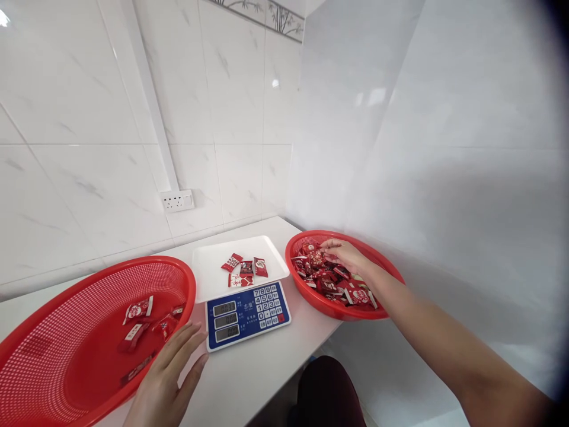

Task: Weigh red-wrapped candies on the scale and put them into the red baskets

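My right hand (344,255) reaches into the red basket (311,295) on the right, fingers curled down on the pile of red candy packets (331,279); whether it grips one is hidden. My left hand (166,370) lies open with fingers stretched, resting against the rim of the large red mesh basket (53,332) on the left, which holds a few candy packets (137,309). Between the baskets stands a digital scale (247,312) with a white tray (208,276) carrying several red candy packets (244,270).
The white counter (258,373) ends close in front of me; my dark-clothed knee (326,388) shows below its edge. White tiled walls stand close behind and to the right. A wall socket (176,200) sits above the counter behind the scale.
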`<state>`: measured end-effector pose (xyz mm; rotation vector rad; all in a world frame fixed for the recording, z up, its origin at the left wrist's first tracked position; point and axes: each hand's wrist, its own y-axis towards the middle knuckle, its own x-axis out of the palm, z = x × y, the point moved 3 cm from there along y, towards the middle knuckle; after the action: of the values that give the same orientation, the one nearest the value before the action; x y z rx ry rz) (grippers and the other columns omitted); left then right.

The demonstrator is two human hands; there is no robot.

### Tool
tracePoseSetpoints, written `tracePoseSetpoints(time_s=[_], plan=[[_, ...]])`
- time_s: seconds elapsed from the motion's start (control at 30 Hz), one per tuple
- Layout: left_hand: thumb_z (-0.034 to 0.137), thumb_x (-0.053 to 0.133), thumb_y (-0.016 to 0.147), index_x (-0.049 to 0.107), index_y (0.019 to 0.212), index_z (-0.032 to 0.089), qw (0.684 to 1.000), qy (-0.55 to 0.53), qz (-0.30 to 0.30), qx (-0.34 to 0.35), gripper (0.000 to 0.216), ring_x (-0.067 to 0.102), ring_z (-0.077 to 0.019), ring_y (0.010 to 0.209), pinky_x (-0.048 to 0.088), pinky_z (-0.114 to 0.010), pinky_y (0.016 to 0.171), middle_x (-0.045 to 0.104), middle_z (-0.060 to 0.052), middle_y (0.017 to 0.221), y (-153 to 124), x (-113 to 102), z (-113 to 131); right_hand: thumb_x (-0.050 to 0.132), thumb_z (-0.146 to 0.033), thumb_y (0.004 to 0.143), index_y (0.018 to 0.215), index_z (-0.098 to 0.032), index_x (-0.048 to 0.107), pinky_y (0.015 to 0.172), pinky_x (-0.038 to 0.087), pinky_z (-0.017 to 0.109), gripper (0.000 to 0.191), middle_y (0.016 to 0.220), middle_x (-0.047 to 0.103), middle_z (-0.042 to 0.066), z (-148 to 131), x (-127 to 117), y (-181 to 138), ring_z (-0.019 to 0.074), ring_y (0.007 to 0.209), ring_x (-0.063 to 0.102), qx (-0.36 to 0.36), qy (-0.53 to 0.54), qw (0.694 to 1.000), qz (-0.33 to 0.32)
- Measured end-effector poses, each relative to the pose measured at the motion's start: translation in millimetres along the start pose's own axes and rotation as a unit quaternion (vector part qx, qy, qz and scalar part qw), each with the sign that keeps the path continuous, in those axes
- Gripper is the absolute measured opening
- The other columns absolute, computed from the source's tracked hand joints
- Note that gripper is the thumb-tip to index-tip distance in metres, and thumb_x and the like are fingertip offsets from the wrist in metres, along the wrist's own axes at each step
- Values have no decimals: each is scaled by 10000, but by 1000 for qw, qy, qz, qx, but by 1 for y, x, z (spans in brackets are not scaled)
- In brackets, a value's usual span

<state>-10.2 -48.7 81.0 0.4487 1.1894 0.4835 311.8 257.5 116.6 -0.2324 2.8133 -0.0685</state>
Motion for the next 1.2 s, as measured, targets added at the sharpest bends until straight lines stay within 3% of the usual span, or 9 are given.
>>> tracePoseSetpoints(time_s=[0.2, 0.4, 0.5, 0.6, 0.67, 0.83, 0.97, 1.1, 1.2], plan=[[395, 471, 825, 592, 1102, 274, 1000, 19, -8, 17, 325, 558, -224, 1086, 526, -327, 824, 590, -40, 1192, 1, 5, 1, 614, -279, 712, 901, -200, 571, 700, 513, 301, 209, 876, 671, 62, -8, 6, -23, 177, 762, 629, -6, -10, 1000, 7], [389, 499, 807, 602, 1098, 280, 1000, -2, 0, 8, 327, 573, -230, 1066, 523, -321, 827, 602, -42, 1177, 1, 3, -1, 535, -483, 781, 1102, -274, 543, 747, 512, 335, 382, 1139, 611, 81, -11, 5, -44, 225, 929, 620, -6, -1, 1000, -7], [379, 517, 796, 627, 1059, 272, 999, -33, 7, -8, 305, 582, -237, 1051, 512, -332, 845, 617, -49, 1152, 3, -1, 6, 479, -411, 836, 1163, -248, 508, 777, 508, 335, 367, 1162, 600, 102, -18, 21, -32, 221, 988, 605, 4, 48, 996, -69], [364, 522, 796, 636, 1037, 270, 992, -112, -34, -41, 283, 565, -240, 1071, 485, -359, 883, 618, -60, 1145, 9, 3, 25, 432, -342, 869, 1214, -249, 464, 823, 491, 340, 359, 1146, 613, 97, -34, 59, -38, 198, 1013, 597, -32, 128, 977, -170], [367, 505, 810, 599, 1091, 271, 969, -206, -97, -100, 312, 564, -235, 1063, 481, -363, 876, 612, -71, 1149, 17, 13, 39, 438, -349, 870, 1227, -276, 456, 854, 471, 365, 365, 1170, 602, 84, -45, 91, -64, 199, 1047, 575, -70, 150, 955, -245], [415, 488, 821, 549, 1073, 190, 843, -474, -178, -181, 344, 590, -189, 881, 479, -323, 778, 639, -72, 949, 37, 38, 63, 416, -412, 878, 1288, -324, 396, 944, 389, 380, 420, 1305, 492, 35, -56, 164, -152, 186, 1197, 432, -207, 56, 873, -438], [431, 527, 797, 544, 828, 169, 811, -529, -143, -205, 264, 523, -131, 701, 430, -257, 648, 565, -2, 736, 41, 42, 57, 479, -427, 834, 1250, -265, 434, 748, 485, 310, 449, 1197, 554, 68, -49, 176, -161, 184, 962, 576, -217, 30, 888, -404], [450, 549, 775, 500, 734, 173, 818, -515, -92, -238, 285, 460, -106, 619, 374, -230, 595, 488, 32, 638, 39, 39, 46, 548, -374, 785, 853, -189, 613, 613, 464, 268, 207, 754, 628, 11, -42, 169, -145, 152, 672, 580, -206, -40, 906, -367], [453, 547, 772, 511, 795, 176, 813, -518, -89, -252, 281, 490, -118, 657, 389, -242, 623, 519, 19, 682, 38, 41, 43, 501, -346, 803, 699, -179, 595, 559, 437, 258, 218, 644, 590, -2, -39, 168, -131, 148, 604, 552, -239, -71, 916, -315]])
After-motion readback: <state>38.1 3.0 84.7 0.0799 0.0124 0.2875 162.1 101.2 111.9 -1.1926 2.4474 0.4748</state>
